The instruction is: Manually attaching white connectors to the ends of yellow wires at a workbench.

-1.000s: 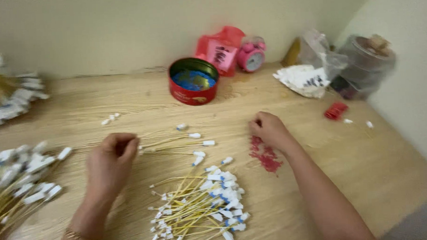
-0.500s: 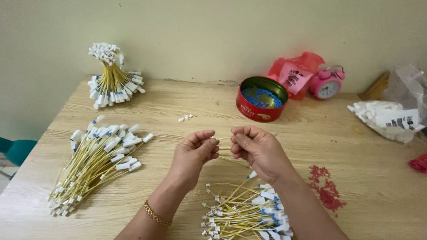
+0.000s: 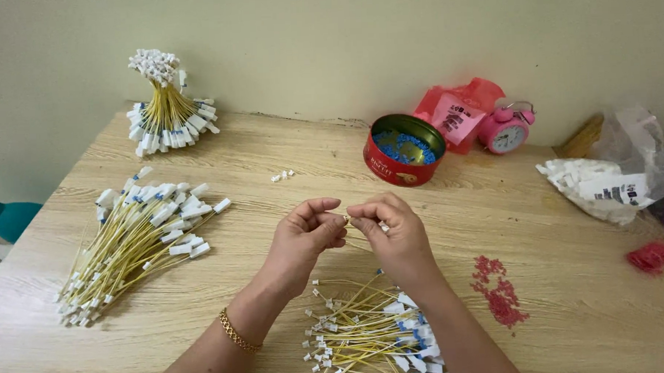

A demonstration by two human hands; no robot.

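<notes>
Wire: thin yellow wire with a small white end piece point(image 3: 346, 219), pinched between my two hands above the wooden table point(image 3: 495, 225).
Left hand point(image 3: 304, 235): thumb and forefinger closed on the wire.
Right hand point(image 3: 392, 232): fingertips closed on the same wire, touching my left.
Loose pile: yellow wires with white plugs point(image 3: 367, 336), just below my hands.
Tin: round red metal tin point(image 3: 404, 151), blue bits inside.
Packages: pink plastic bag with a white label point(image 3: 458, 112) behind the tin; clear bag of white plugs point(image 3: 604, 188) at right.

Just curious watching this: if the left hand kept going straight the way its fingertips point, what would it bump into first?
The left hand points right, so it would meet the right hand almost at once; their fingertips already nearly touch around a thin yellow wire.
</notes>
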